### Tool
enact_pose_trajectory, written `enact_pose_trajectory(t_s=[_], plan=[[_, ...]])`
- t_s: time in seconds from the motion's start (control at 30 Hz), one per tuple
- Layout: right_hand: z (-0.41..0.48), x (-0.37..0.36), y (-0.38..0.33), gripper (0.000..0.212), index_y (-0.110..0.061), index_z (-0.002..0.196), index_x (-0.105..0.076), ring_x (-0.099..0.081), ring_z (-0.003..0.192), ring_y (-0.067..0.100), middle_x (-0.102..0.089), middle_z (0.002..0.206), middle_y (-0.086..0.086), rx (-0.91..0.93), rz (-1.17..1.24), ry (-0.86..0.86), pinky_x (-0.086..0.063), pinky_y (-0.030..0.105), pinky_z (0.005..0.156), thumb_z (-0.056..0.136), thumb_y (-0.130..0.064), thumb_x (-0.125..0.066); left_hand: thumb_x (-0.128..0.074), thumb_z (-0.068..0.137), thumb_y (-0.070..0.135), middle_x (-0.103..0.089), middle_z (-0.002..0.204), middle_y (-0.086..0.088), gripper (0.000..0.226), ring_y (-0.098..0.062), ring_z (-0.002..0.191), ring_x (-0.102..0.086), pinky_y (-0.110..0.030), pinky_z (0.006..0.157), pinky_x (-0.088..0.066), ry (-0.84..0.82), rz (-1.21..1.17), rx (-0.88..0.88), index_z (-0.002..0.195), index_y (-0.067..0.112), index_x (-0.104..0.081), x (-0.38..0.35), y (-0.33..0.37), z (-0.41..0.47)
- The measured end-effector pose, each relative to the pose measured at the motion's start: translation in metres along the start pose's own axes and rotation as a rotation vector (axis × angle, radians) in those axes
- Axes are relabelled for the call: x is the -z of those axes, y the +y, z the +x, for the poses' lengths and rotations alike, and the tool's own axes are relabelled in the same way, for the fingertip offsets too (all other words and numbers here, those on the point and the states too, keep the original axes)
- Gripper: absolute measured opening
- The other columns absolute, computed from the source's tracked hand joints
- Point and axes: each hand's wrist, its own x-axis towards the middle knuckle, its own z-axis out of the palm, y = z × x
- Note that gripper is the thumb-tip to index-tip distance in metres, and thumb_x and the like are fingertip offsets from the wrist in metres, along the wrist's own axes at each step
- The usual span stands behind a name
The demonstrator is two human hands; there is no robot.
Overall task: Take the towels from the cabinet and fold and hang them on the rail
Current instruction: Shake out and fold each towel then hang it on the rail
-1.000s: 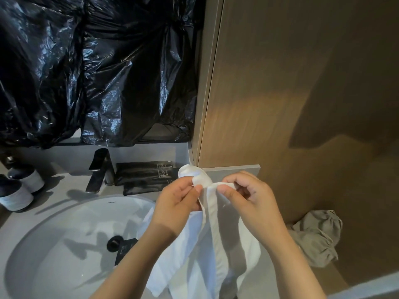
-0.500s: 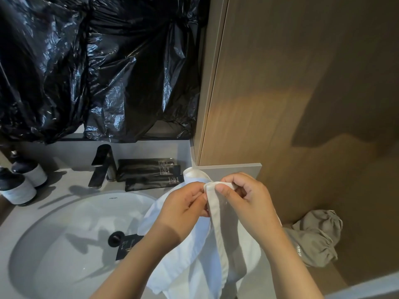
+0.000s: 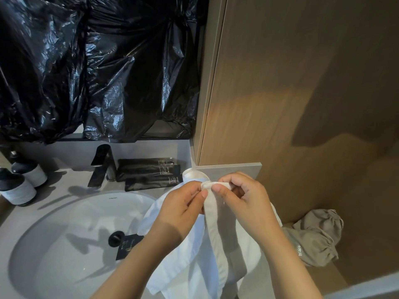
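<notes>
**Both grips pinch the towel's top edge**

Left grip (image 3: 183, 203) and right grip (image 3: 244, 199), a person's bare hands, are both closed on the towel (image 3: 190, 262). They meet just below the centre of the frame. Thumb and forefinger of each pinch the same narrow folded edge of white cloth, with the fingertips nearly touching.

From that pinch a thin band of the towel drops straight down between the forearms. The wider part hangs in loose folds to the bottom edge of the frame. The cloth drapes over the right side of the sink (image 3: 64, 255), and a rounded white fold shows just above the left grip.

The oval sink fills the lower left, set into the grey table (image 3: 71, 180). A black drain (image 3: 116, 238) sits in its bowl, with a small black card (image 3: 127, 247) beside it.

A black faucet (image 3: 101, 167) stands at the back of the table. Just right of it lie flat black packets (image 3: 149, 171), stacked and overlapping.

Two dark-capped bottles (image 3: 19, 188) with white bodies stand at the left edge of the frame.

Crumpled black plastic sheeting (image 3: 97, 67) covers the upper left. A brown wooden panel (image 3: 291, 104) takes up the right half.

A bunched beige cloth (image 3: 311, 240) lies at the lower right, just beside the right forearm.
</notes>
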Motion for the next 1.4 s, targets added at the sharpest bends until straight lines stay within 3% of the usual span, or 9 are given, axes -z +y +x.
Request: enact_pose_trajectory(t_s=[0.1,0.2,0.27,0.33,0.43,0.6,0.83,1.07,1.4], plan=[[0.003,0.01,-0.003,0.02,-0.027,0.071,-0.065,-0.046,0.057,0.011,-0.061,0.072,-0.004,0.018,-0.039,-0.058,-0.039,0.027,0.056,0.085,-0.041,-0.069,-0.046,0.098,0.028,-0.066,0.084,-0.003,0.024,-0.024,0.08,-0.063,-0.045,0.074,-0.055,0.054,0.144,-0.051,0.093,0.014,-0.065,0.007,0.002,0.008],[0.005,0.023,-0.002,0.025,-0.021,0.069,-0.066,-0.037,0.054,0.02,-0.061,0.071,0.018,-0.001,0.029,-0.167,-0.032,0.033,0.054,0.086,-0.04,-0.069,-0.046,0.101,0.02,-0.063,0.082,-0.006,0.023,-0.026,0.077,-0.059,-0.046,0.073,-0.051,0.091,0.242,-0.067,0.089,0.008,-0.061,0.018,0.001,0.02],[0.004,0.029,-0.001,0.031,-0.019,0.065,-0.063,-0.034,0.055,0.023,-0.052,0.066,0.023,-0.004,0.044,-0.246,-0.028,0.033,0.055,0.088,-0.04,-0.068,-0.045,0.101,0.018,-0.063,0.082,-0.006,0.021,-0.018,0.077,-0.057,-0.033,0.071,-0.048,0.129,0.312,-0.085,0.092,0.008,-0.061,0.025,0.0,0.027],[0.006,0.034,0.002,0.038,-0.016,0.061,-0.057,-0.037,0.055,0.018,-0.047,0.059,0.012,0.017,0.033,-0.274,-0.029,0.031,0.055,0.089,-0.04,-0.066,-0.044,0.102,0.013,-0.062,0.081,0.003,0.019,-0.003,0.077,-0.056,-0.014,0.066,-0.042,0.206,0.342,-0.107,0.092,0.013,-0.06,0.031,-0.001,0.034],[0.013,0.046,0.008,0.045,-0.011,0.06,-0.053,-0.042,0.053,0.014,-0.048,0.057,0.009,0.034,-0.017,-0.264,-0.033,0.027,0.054,0.09,-0.043,-0.064,-0.041,0.102,0.013,-0.056,0.08,0.017,0.022,0.015,0.077,-0.052,-0.002,0.064,-0.034,0.286,0.368,-0.084,0.092,0.027,-0.054,0.042,-0.002,0.048],[0.018,0.06,0.026,0.051,-0.028,0.05,-0.041,-0.03,0.048,0.006,-0.034,0.048,-0.011,0.042,-0.161,-0.264,-0.028,0.018,0.048,0.088,-0.053,-0.062,-0.037,0.103,0.016,-0.047,0.068,0.006,0.031,-0.006,0.063,-0.045,-0.013,0.054,-0.032,0.297,0.469,-0.073,0.076,0.028,-0.044,0.059,-0.001,0.072],[0.015,0.074,0.072,0.06,-0.02,0.056,-0.037,-0.03,0.049,0.01,-0.031,0.051,-0.007,0.006,-0.317,-0.228,-0.026,0.031,0.052,0.085,-0.069,-0.054,-0.036,0.103,0.017,-0.052,0.076,0.001,0.02,-0.006,0.067,-0.045,-0.013,0.056,-0.033,0.368,0.527,-0.016,0.095,0.013,-0.053,0.082,0.0,0.099],[0.025,0.107,0.097,0.053,-0.028,0.053,-0.041,-0.037,0.044,0.007,-0.042,0.046,-0.011,-0.076,-0.651,-0.235,-0.026,0.022,0.048,0.086,-0.069,-0.047,-0.033,0.104,0.017,-0.051,0.075,0.004,0.028,-0.009,0.065,-0.048,-0.02,0.053,-0.032,0.406,0.588,0.032,0.119,0.008,-0.055,0.107,-0.002,0.121],[0.065,0.159,0.057,0.039,-0.035,0.098,-0.063,-0.06,0.088,0.003,-0.062,0.094,-0.013,0.107,-1.013,-0.046,-0.029,0.011,0.06,0.095,-0.058,-0.031,-0.035,0.103,0.016,-0.05,0.066,0.002,0.017,-0.012,0.054,-0.046,-0.023,0.047,-0.029,0.448,0.569,-0.124,0.096,0.019,-0.05,0.107,0.032,0.148]])
